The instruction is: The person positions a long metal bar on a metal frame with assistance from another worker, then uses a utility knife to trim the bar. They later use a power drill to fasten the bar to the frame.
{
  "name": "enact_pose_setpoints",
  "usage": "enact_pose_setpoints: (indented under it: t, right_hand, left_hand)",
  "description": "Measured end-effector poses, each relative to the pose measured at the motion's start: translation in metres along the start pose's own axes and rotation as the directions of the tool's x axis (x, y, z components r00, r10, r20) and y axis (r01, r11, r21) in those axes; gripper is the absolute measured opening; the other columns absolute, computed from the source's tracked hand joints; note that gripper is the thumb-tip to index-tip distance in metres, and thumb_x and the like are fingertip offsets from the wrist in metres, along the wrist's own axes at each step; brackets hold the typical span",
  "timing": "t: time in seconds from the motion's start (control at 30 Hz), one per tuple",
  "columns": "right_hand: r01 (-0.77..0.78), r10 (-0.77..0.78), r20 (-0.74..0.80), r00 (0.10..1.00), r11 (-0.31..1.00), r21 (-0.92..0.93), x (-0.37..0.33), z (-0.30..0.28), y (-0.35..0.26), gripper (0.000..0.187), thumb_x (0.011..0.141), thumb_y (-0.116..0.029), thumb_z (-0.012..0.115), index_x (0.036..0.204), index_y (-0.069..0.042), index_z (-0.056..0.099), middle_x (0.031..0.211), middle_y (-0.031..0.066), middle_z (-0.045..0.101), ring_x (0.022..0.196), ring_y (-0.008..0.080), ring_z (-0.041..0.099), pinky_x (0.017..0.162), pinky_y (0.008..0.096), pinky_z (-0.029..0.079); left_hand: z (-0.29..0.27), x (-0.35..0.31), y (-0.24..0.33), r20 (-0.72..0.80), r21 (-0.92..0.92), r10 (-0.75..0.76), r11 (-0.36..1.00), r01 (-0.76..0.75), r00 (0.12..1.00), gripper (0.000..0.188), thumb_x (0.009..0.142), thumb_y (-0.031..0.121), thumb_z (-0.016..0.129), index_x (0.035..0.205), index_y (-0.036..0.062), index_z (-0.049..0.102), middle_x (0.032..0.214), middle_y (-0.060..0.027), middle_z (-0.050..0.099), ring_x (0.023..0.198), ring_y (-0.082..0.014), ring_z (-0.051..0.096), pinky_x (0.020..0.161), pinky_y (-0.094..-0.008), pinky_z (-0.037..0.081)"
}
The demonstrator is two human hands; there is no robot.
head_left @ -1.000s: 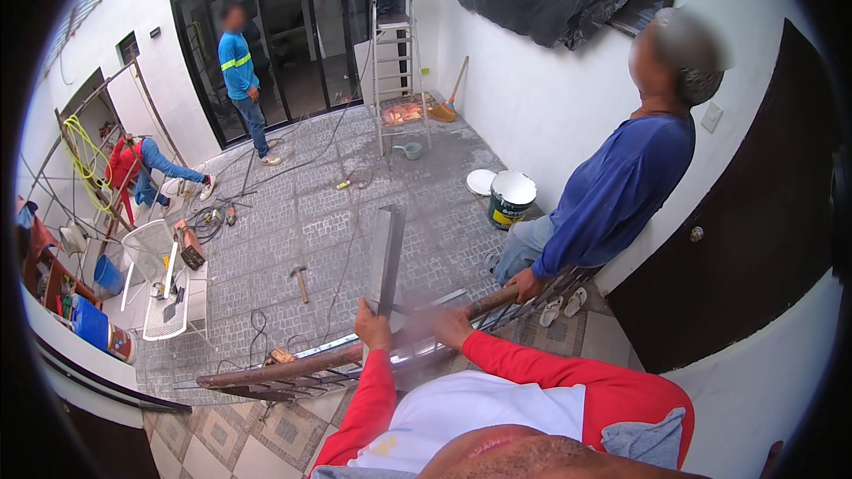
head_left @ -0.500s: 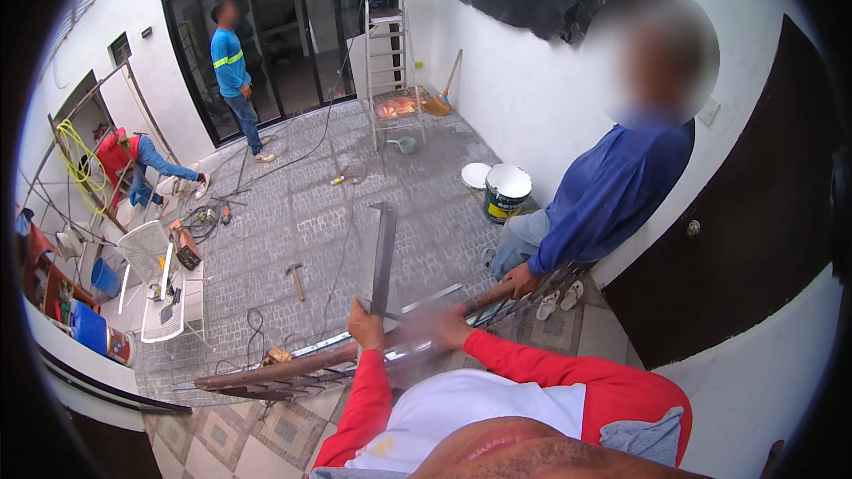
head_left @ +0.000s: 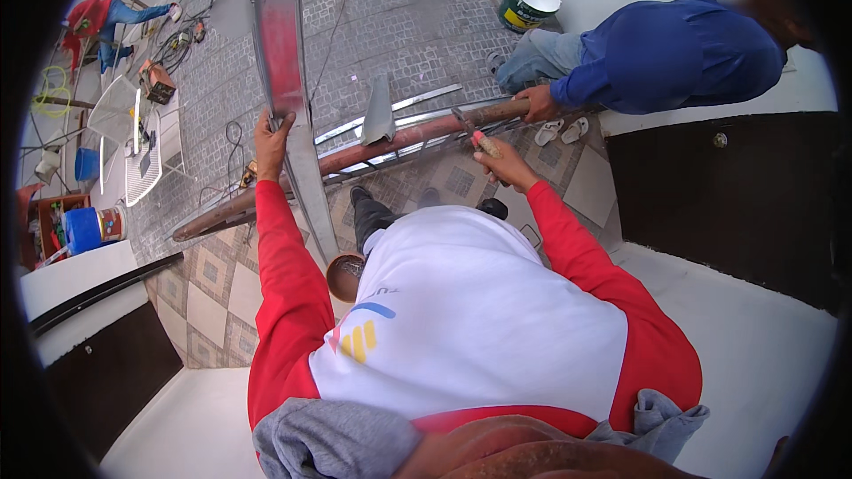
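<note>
My left hand (head_left: pixel 271 146) is closed on the edge of a long bent sheet-metal strip (head_left: pixel 306 146). The strip stands steeply, its upper part red inside and its lower end near a brown bowl (head_left: pixel 344 277) on the floor. In my right hand (head_left: pixel 506 166) is a short tool with a worn tan handle (head_left: pixel 486 144); its dark metal end lies close to the brown rail (head_left: pixel 426 133), and its exact kind is unclear. A grey bent metal offcut (head_left: pixel 378 111) rests at the rail, between my hands. Another person's hand (head_left: pixel 537 105) grips the rail at right.
The person in blue (head_left: pixel 661 53) stands at the right, near a paint bucket (head_left: pixel 530 2) and sandals (head_left: pixel 561 130). To the left are a white mesh chair (head_left: pixel 133 129), cables (head_left: pixel 177 46) and a blue container (head_left: pixel 82 229). Another person (head_left: pixel 98 22) bends at the far left.
The view has tipped downward. The metal strip has shifted left with my left hand and now shows its red inner face. My right hand, blurred before, has moved right, away from the strip.
</note>
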State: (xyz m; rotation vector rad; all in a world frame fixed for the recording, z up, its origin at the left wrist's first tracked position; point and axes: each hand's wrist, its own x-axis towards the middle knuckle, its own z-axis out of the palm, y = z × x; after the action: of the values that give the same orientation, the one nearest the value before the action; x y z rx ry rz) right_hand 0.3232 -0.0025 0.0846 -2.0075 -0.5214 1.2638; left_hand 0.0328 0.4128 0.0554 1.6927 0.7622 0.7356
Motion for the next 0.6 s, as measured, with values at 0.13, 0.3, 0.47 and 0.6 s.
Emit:
enact_pose_setpoints:
  t: [0.13,0.3,0.47,0.6]
  right_hand:
    - [-0.072,0.081,-0.032,0.996,0.973,0.217,0.014,0.003,0.01,0.037,0.101,-0.032,0.066,0.128,-0.007,0.059,0.096,0.0015,0.062,0.075,0.0091,0.06,0.054,0.0235,0.048]
    - [-0.033,0.056,-0.075,0.996,0.96,0.278,0.039,0.011,0.031,0.04,0.103,-0.037,0.062,0.129,-0.007,0.058,0.097,0.0031,0.062,0.075,0.0105,0.061,0.056,0.0251,0.051]
    - [-0.039,0.082,-0.077,0.994,0.893,0.449,0.049,0.014,0.035,0.042,0.105,-0.043,0.057,0.127,-0.008,0.058,0.097,0.0046,0.065,0.074,0.0127,0.064,0.055,0.0275,0.051]
    - [-0.052,0.124,-0.124,0.985,0.882,0.469,0.061,0.012,0.036,0.043,0.102,-0.049,0.058,0.119,-0.009,0.061,0.095,0.0035,0.066,0.07,0.0131,0.064,0.05,0.0301,0.047]
  left_hand:
    - [-0.037,0.017,-0.013,-0.034,0.012,-0.024,1.0,0.024,0.999,0.032,0.094,0.023,0.077,0.119,0.004,0.069,0.105,-0.0009,0.073,0.093,-0.01,0.062,0.086,-0.0285,0.048]
    - [-0.084,0.03,-0.025,-0.098,0.007,-0.08,0.997,0.081,0.992,0.032,0.096,0.021,0.075,0.121,0.0033,0.069,0.112,-0.0021,0.072,0.1,-0.01,0.062,0.09,-0.0267,0.047]
    - [-0.116,0.024,-0.037,-0.141,0.084,-0.029,0.996,0.041,0.99,0.034,0.098,0.022,0.074,0.124,0.0013,0.067,0.113,-0.0037,0.072,0.099,-0.0104,0.064,0.088,-0.0252,0.048]
    - [-0.115,0.012,-0.06,-0.178,0.081,-0.035,0.995,0.05,0.983,0.029,0.097,0.02,0.075,0.118,0.0009,0.069,0.104,-0.0003,0.07,0.092,-0.0073,0.059,0.082,-0.0238,0.046]
